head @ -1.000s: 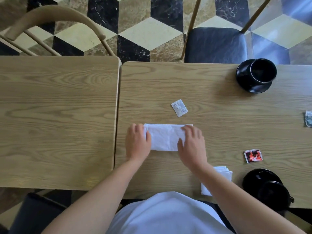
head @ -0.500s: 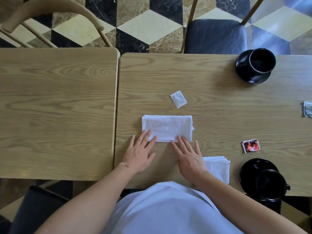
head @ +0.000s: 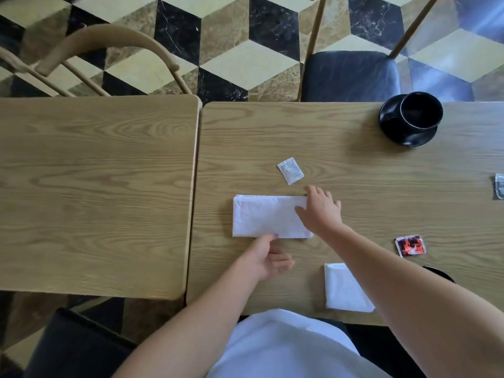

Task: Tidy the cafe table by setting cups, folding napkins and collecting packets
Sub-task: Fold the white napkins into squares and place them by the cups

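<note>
Two wooden cafe tables stand pushed together over a floor of black, cream and brown marble cubes, and you sit at the right-hand table (head: 354, 165) with the tidying plainly unfinished. One white napkin (head: 266, 221), folded to a long rectangle, lies flat before you; by the look of it, at least one more fold is due. A second folded napkin (head: 343, 289) rests at the near edge, partly under your right forearm, and appears done. A black cup on its saucer (head: 411, 118) sits at the far right corner, while another dark saucer edge (head: 439, 272) peeps out behind your arm, its cup hidden. Packets are not yet collected: a white packet (head: 290, 170) lies just beyond the napkin, a red packet (head: 410, 245) well to the right, and a grey packet (head: 499, 189) at the frame's edge. Your right hand (head: 320, 210) is spread flat, fingers apart, over the napkin's right end, gripping nothing. Your left hand (head: 268, 257) is loosely curled, one fingertip touching the napkin's near edge; whether it pinches the paper cannot be told.
</note>
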